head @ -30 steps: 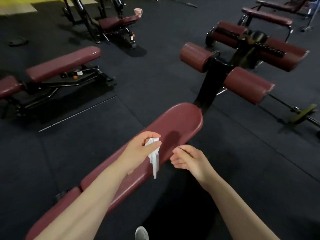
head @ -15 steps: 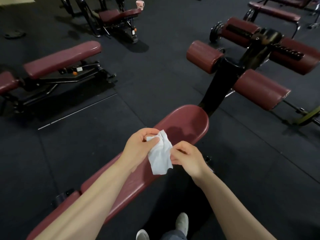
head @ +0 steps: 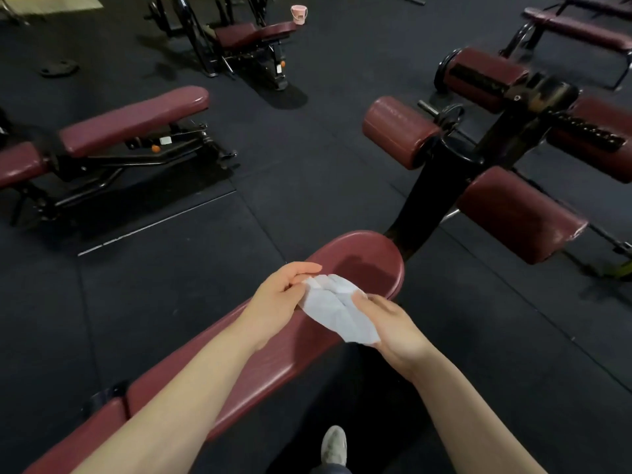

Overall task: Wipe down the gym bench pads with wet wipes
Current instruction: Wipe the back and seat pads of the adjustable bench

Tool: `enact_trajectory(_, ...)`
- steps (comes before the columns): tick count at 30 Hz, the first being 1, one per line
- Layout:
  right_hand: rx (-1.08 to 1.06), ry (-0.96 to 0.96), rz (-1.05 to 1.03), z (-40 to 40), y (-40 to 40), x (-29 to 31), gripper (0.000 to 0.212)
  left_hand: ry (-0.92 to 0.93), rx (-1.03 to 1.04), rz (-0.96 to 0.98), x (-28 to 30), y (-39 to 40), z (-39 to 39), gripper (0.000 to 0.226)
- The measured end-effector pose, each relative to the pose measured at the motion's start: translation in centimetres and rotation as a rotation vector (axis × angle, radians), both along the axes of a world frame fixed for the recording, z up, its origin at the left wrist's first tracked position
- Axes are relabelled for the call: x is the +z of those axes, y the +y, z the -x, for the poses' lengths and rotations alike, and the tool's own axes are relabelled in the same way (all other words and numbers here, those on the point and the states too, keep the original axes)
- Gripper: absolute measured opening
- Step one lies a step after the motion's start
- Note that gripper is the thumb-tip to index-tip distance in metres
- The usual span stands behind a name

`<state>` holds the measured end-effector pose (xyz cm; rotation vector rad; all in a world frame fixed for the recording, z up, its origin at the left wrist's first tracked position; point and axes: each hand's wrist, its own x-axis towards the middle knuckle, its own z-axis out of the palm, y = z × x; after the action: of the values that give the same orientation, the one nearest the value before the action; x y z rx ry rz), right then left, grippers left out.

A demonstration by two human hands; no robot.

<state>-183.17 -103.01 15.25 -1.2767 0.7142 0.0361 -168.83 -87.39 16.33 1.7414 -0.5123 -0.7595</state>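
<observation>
A long maroon bench pad [head: 367,260] runs from the lower left up to the middle of the view, ending in a rounded tip. Above its far end, a white wet wipe [head: 337,307] is stretched out flat between both my hands. My left hand [head: 278,299] pinches the wipe's upper left corner. My right hand [head: 393,326] grips its right edge, with the wipe draped over the fingers. The wipe hangs just over the pad; whether it touches the pad is unclear.
Black upright post [head: 429,196] with maroon roller pads [head: 398,131] stands beyond the bench tip. Another adjustable bench [head: 133,119] sits at the left, a third machine [head: 253,34] with a pink cup [head: 298,13] at the back. A shoe [head: 334,444] shows below.
The wipe hung bunched from my left hand alone; my right hand then took its edge and both hands pulled it open wide.
</observation>
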Motion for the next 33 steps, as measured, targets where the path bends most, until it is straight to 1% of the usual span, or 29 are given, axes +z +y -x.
enact_trajectory(2,0.092,-0.001,0.046,-0.2,-1.7,0.4,0.041,0.089,0.045,0.018,-0.3,-2.3,0.4,0.023)
enact_trajectory(3,0.094,-0.006,0.071,-0.3,-2.5,0.5,0.039,0.148,0.069,-0.001,-0.5,-3.4,0.8,0.020)
enact_trajectory(4,0.085,-0.023,0.094,-0.4,-3.2,0.5,0.035,0.197,0.084,-0.044,-0.9,-4.5,1.1,0.030)
enact_trajectory(5,0.079,-0.047,0.108,-0.7,-3.9,0.4,0.029,0.208,0.096,-0.113,-1.4,-5.5,1.5,0.044)
enact_trajectory(7,0.081,-0.096,0.137,-1.2,-4.9,0.3,0.018,0.118,0.132,-0.273,-2.6,-7.3,2.2,0.066)
enact_trajectory(8,0.082,-0.105,0.179,-1.4,-5.3,0.1,0.014,0.073,0.184,-0.307,-3.0,-8.1,2.7,0.071)
enact_trajectory(9,0.082,-0.102,0.228,-1.6,-5.5,0.0,0.013,0.049,0.248,-0.291,-3.3,-8.6,3.1,0.070)
enact_trajectory(10,0.089,-0.097,0.252,-1.8,-5.7,0.0,0.013,0.050,0.297,-0.233,-3.5,-9.0,3.4,0.062)
enact_trajectory(11,0.099,-0.094,0.240,-2.0,-5.8,-0.2,0.016,0.079,0.313,-0.149,-3.6,-9.5,3.7,0.049)
enact_trajectory(13,0.090,-0.069,0.161,-2.2,-6.0,-0.5,0.022,0.168,0.241,-0.005,-3.8,-10.2,3.9,0.022)
enact_trajectory(14,0.076,-0.044,0.144,-2.2,-6.2,-0.6,0.023,0.208,0.199,0.027,-3.9,-10.4,3.9,0.014)
enact_trajectory(16,0.081,0.009,0.192,-2.3,-6.8,-0.9,0.027,0.302,0.158,0.051,-4.1,-10.7,3.5,0.015)
enact_trajectory(18,0.127,0.068,0.260,-2.5,-7.3,-1.2,0.033,0.463,0.171,0.083,-4.0,-10.9,2.8,0.014)
enact_trajectory(21,0.158,0.116,0.309,-3.0,-7.9,-1.4,0.025,0.750,0.240,0.135,-3.9,-10.6,1.3,0.012)
enact_trajectory(24,0.160,0.094,0.353,-3.2,-8.5,-1.7,0.021,0.932,0.260,0.228,-4.4,-9.9,-0.5,0.022)
enact_trajectory(26,0.134,0.038,0.286,-3.4,-8.7,-1.7,0.013,1.017,0.239,0.262,-4.4,-9.5,-1.3,0.031)
enact_trajectory(27,0.109,0.010,0.228,-3.5,-8.9,-1.5,0.013,1.057,0.250,0.278,-4.3,-9.3,-1.8,0.034)
enact_trajectory(28,0.096,-0.013,0.180,-3.6,-9.1,-1.3,0.018,1.093,0.281,0.298,-4.3,-9.1,-2.4,0.035)
enact_trajectory(29,0.103,-0.031,0.160,-3.7,-9.3,-1.2,0.021,1.110,0.325,0.310,-4.2,-8.9,-3.2,0.036)
enact_trajectory(30,0.130,-0.030,0.184,-3.8,-9.4,-1.0,0.021,1.096,0.362,0.300,-4.1,-8.7,-3.9,0.037)
enact_trajectory(31,0.157,-0.020,0.220,-3.9,-9.5,-0.8,0.018,1.047,0.369,0.268,-4.0,-8.5,-4.6,0.038)
enact_trajectory(33,0.202,0.003,0.294,-4.5,-9.3,-0.6,0.013,0.875,0.295,0.145,-3.5,-8.4,-5.2,0.039)
